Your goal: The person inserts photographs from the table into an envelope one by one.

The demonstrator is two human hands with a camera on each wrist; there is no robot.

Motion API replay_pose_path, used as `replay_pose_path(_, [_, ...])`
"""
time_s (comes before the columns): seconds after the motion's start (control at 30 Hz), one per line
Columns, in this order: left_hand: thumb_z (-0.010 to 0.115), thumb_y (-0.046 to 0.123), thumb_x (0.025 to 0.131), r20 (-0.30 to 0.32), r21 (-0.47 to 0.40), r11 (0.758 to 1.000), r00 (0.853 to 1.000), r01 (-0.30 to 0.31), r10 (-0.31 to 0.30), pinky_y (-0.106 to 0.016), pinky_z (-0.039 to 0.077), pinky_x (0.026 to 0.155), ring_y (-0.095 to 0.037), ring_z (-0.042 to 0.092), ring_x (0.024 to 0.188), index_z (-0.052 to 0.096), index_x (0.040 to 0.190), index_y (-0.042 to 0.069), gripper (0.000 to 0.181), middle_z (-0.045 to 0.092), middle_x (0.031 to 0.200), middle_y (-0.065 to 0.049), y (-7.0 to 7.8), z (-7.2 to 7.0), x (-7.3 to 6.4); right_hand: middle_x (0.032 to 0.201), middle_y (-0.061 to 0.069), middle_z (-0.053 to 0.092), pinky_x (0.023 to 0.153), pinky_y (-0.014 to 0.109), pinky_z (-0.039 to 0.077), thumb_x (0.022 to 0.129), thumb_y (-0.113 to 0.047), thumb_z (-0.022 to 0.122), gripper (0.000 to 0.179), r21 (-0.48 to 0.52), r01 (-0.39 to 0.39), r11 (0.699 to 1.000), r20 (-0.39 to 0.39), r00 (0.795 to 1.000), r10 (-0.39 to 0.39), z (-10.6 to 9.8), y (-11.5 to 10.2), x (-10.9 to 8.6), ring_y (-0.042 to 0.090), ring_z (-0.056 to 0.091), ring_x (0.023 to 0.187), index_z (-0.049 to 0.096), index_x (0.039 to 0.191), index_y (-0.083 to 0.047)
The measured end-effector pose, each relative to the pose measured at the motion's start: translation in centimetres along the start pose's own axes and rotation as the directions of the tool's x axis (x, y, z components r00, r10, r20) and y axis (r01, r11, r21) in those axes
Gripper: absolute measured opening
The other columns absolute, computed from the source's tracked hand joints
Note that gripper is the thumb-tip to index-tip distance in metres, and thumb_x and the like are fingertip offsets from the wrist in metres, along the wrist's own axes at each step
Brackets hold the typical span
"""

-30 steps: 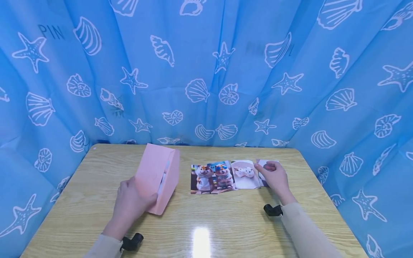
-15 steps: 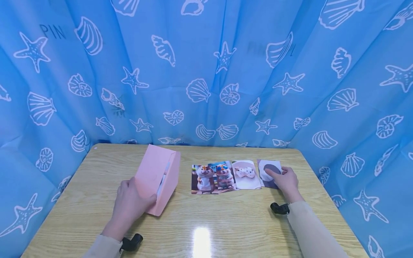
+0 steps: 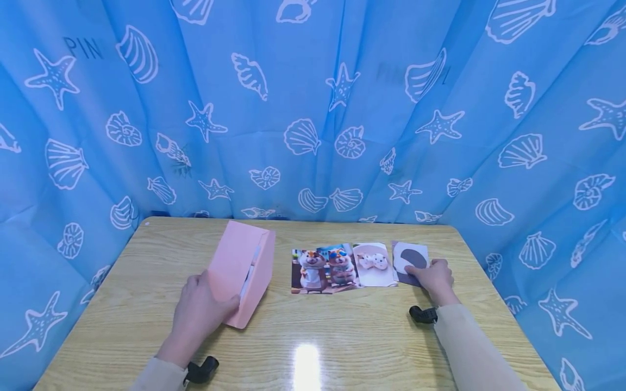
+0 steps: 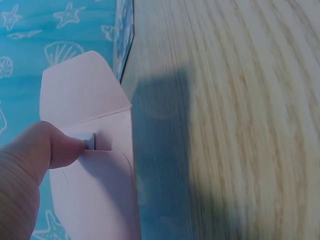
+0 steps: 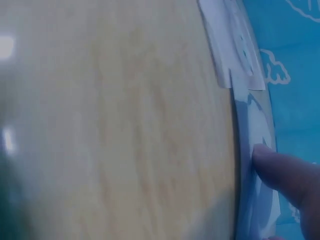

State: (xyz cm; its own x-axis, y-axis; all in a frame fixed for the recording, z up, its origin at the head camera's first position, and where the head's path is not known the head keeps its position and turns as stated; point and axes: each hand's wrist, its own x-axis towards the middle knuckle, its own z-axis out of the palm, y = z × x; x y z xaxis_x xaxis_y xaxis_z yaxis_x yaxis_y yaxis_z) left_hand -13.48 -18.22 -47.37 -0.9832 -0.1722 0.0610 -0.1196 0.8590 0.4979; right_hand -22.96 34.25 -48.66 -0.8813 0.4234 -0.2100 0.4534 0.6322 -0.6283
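left of centre on the table (image 3: 357,336), the left hand (image 3: 201,309) holds a pink case (image 3: 239,255) tilted, its long slit facing right. the thumb is bent over the slit and the other fingers lie round the left side, gripping the case between them. the left wrist view shows the thumb tip at the opening, beside a pale strip (image 4: 90,141) inside, with a flap (image 4: 80,92) standing open beyond it. whether the case's lower end touches the table, the views do not make plain.

toward the far edge, right of centre, four pictures lie flat in a row. the left photo (image 3: 311,272) shows a furry animal; the goggles photo (image 3: 342,263), with a similar animal, overlaps with it. next comes the white photo (image 3: 374,266), two small white animals on it, then the dark card (image 3: 402,255), nearest the right edge. the white photo and the dark card meet at their sides.

the right hand (image 3: 437,278) is at the dark card's lower right. its thumb rests on the card's face; the other fingers are bunched by the right side, and whether they pinch it from beneath cannot be told.

behind the far edge hangs a blue curtain (image 3: 313,98) with white shells and starfish. light glares near the middle of the near edge.
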Motion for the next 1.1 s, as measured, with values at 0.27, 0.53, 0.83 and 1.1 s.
replay_pose_path(0.27, [0.072,0.051,0.073,-0.005,0.010,1.000,1.000,-0.005,0.005,-0.055,0.045,0.076,-0.041,0.047,0.102,0.040,0.135,-0.014,0.095,0.044,0.121,-0.031,0.28,0.20,-0.18,0.138,0.038,0.031,0.098,0.060,0.030,0.082,-0.045,0.073,0.098,-0.016,-0.001,1.000,0.034,0.999,0.002,-0.18,0.01,0.19,0.055,0.031,0.122,0.026,0.142,0.015])
replay_pose_path(0.53, [0.071,0.052,0.074,0.012,0.021,1.000,1.000,-0.006,0.006,-0.055,0.045,0.077,-0.041,0.048,0.102,0.038,0.136,-0.014,0.096,0.044,0.121,-0.031,0.35,0.31,-0.14,0.136,0.037,0.034,0.096,0.060,0.031,0.083,-0.047,0.072,0.094,-0.023,-0.009,1.000,0.038,0.999,0.010,-0.03,0.21,0.52,0.053,0.033,0.120,0.029,0.142,0.013])
replay_pose_path(0.83, [0.071,0.053,0.074,0.006,0.019,1.000,1.000,-0.011,0.011,-0.055,0.046,0.076,-0.040,0.048,0.102,0.038,0.136,-0.013,0.097,0.045,0.120,-0.031,0.38,0.30,-0.32,0.132,0.035,0.036,0.093,0.058,0.033,0.082,-0.044,0.074,0.090,0.000,-0.003,1.000,0.021,1.000,0.003,0.01,0.12,0.29,0.050,0.035,0.116,0.032,0.138,0.013])
replay_pose_path(1.1, [0.071,0.052,0.074,-0.003,0.022,1.000,1.000,-0.010,0.010,-0.055,0.046,0.077,-0.040,0.048,0.103,0.038,0.137,-0.013,0.097,0.045,0.121,-0.030,0.27,0.26,-0.49,0.122,0.029,0.043,0.086,0.052,0.037,0.086,-0.034,0.072,0.071,0.074,-0.011,0.997,0.005,1.000,0.011,-0.01,0.37,0.35,0.043,0.040,0.107,0.040,0.129,0.011])
